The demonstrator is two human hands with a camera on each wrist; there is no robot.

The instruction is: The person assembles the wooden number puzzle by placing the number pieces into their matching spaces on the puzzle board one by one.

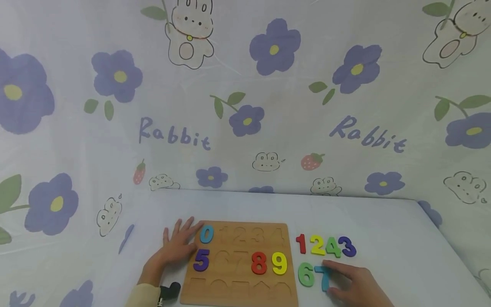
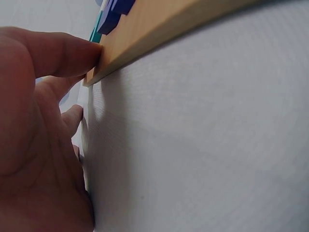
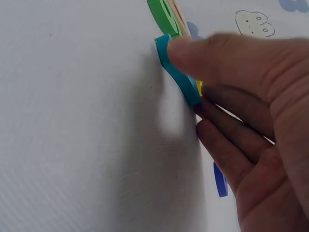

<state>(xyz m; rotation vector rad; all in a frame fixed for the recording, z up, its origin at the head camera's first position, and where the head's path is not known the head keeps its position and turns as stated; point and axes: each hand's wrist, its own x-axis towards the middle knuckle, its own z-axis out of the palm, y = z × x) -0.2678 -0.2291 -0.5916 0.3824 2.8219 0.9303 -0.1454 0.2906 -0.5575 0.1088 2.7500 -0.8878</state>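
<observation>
A wooden number puzzle board lies on the table. My left hand rests at its upper left corner with the fingers spread, and in the left wrist view the thumb touches the board's edge. The blue 0, purple 5, red 8 and yellow 9 are on the board. Right of the board, my right hand pinches the blue 7 between thumb and index finger, low over the table. The green 6 lies just left of it.
Above the 6 and 7, a red 1, yellow 2, green 4 and purple 3 lie in a row. A small black object shows by my left wrist. A flower-printed curtain hangs behind the white table.
</observation>
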